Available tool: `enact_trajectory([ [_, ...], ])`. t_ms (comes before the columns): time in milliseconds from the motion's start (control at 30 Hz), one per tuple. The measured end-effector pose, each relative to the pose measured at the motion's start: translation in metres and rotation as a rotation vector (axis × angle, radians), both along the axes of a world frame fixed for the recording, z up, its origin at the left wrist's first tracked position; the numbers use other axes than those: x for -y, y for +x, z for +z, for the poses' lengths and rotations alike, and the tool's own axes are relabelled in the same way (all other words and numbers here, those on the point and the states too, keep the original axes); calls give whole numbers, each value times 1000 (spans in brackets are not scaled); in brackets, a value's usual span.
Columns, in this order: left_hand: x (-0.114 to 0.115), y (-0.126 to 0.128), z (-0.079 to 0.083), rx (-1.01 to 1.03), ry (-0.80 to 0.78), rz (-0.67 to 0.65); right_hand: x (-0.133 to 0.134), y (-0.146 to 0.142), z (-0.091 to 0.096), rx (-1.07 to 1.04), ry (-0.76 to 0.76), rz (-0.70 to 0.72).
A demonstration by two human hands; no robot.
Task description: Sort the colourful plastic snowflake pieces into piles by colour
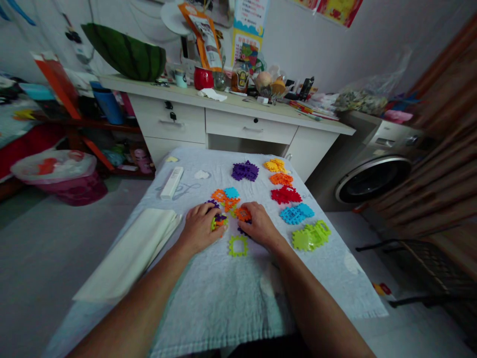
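Small toothed plastic building pieces in several colours lie on a cloth-covered table. My left hand [201, 228] is curled round a bunch of purple, orange and green building pieces [219, 222]; its palm hides part of them. Across from it, my right hand [259, 224] has its fingers closed on an orange building piece [243, 214], with purple ones partly hidden under the fingers. Just beyond both hands lie loose orange pieces [229, 203] and a blue piece [231, 192]. A green square frame piece [237, 245] lies flat between my wrists.
Sorted piles run down the right side: yellow [275, 165], orange [281, 179], red [286, 194], blue [297, 214] and green [311, 235]. A purple pile [245, 171] sits farther back. At left are a white box [172, 183] and a folded white cloth [130, 253].
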State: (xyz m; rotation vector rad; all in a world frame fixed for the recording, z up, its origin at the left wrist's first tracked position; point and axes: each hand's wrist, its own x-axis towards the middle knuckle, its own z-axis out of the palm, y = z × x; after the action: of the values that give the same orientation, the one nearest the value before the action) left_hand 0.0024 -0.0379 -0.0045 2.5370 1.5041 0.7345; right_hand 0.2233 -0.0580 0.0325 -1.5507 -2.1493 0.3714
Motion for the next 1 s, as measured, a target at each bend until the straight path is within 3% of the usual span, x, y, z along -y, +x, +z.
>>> enact_trajectory([
  [167,-2,-1,-1,19,3,-4,-11,14,6,-123,13,-41],
  [300,-2,-1,0,18,-12,-6,-38,40,19,-43,51,-132],
  [500,-1,0,1,46,-4,-2,-96,101,22,162,-5,-414],
  [667,-1,0,0,46,0,-4,-127,142,23,227,-81,-663],
  [1000,-2,-1,-3,57,0,1,-169,169,27,270,-112,-715],
])
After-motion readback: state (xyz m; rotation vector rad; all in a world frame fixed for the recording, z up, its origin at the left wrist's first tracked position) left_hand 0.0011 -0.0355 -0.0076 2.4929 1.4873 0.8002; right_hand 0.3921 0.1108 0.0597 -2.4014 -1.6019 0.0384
